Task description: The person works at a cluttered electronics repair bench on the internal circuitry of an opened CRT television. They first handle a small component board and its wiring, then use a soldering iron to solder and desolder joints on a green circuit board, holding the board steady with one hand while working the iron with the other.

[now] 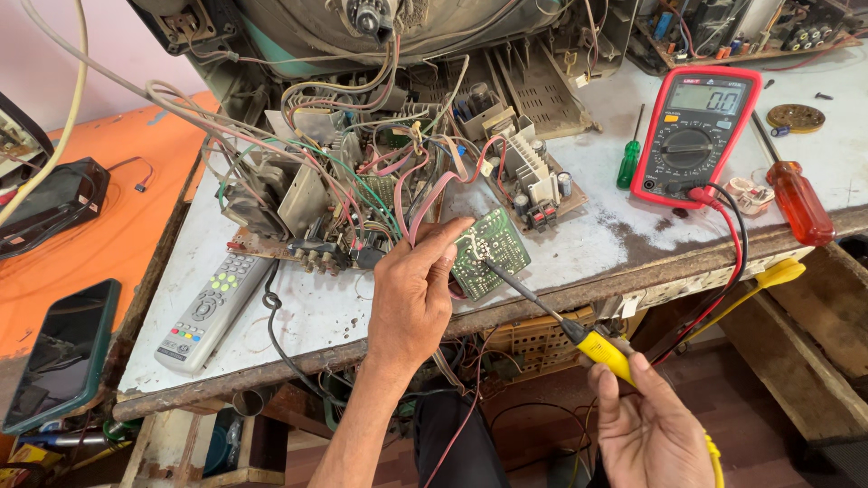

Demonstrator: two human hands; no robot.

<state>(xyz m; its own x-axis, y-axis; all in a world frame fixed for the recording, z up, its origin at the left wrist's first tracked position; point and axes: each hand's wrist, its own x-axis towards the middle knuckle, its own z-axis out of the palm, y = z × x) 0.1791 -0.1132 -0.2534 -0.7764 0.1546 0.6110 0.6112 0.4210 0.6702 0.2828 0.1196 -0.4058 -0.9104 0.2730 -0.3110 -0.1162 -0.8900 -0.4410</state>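
My left hand (414,289) holds a small green circuit board (493,250) by its left edge, solder side up, over the workbench's front edge. My right hand (653,432) grips a yellow-handled soldering iron (604,351); its dark tip rests on the board's solder joints. The board trails red and pink wires back to a larger television chassis (362,199) crowded with parts and wiring.
A red multimeter (692,136) with red and black leads lies at right, beside an orange-handled screwdriver (800,203) and a green screwdriver (628,164). A grey remote control (210,312) lies at left. A phone (59,352) rests on the orange surface.
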